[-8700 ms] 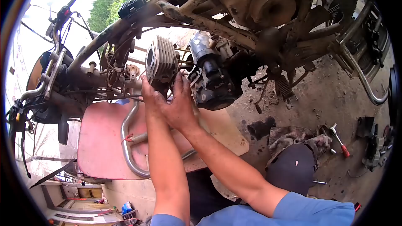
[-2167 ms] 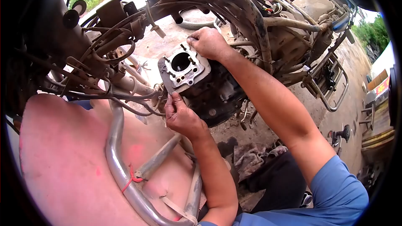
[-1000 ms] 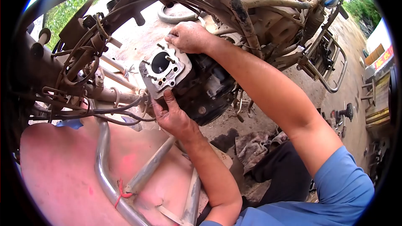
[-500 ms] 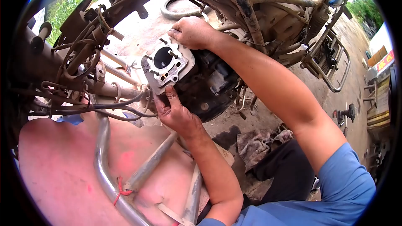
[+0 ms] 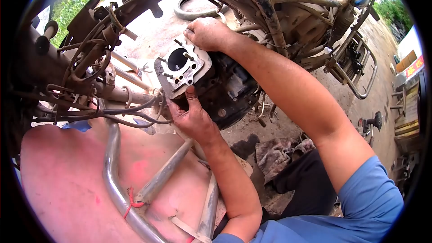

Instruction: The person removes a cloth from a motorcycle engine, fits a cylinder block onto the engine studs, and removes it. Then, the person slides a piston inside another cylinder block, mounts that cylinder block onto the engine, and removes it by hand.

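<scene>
Fingers of the left hand [image 5: 191, 117] are curled around the lower edge of the engine cylinder [image 5: 183, 66], with the thumb laid flat and pointing up against the underside of its face. Those of the right hand [image 5: 208, 32] are bunched together and pressed onto the cylinder's upper far corner; whether they pinch a stud or a nut cannot be told. Two hands are in view, one on each side of the part.

One cylinder is present, seated on the dark engine block [image 5: 229, 92] beneath the motorcycle frame [image 5: 258, 4]. Its pale mating face is tilted toward the camera and shows one large round bore near the upper left, plus several smaller holes. Four thin studs [image 5: 188, 56] appear to stand out of the face, though the count is not certain at this size.

One bent chrome exhaust pipe [image 5: 112, 166] runs below the left forearm, with one red tie [image 5: 133, 202] looped around it. One bundle of dark cables [image 5: 112, 112] hangs just left of the cylinder. One grey rag [image 5: 279, 150] lies on the ground near the person's dark trouser leg, well apart from both hands. One tyre [image 5: 198, 9] lies flat on the ground beyond the frame.
</scene>
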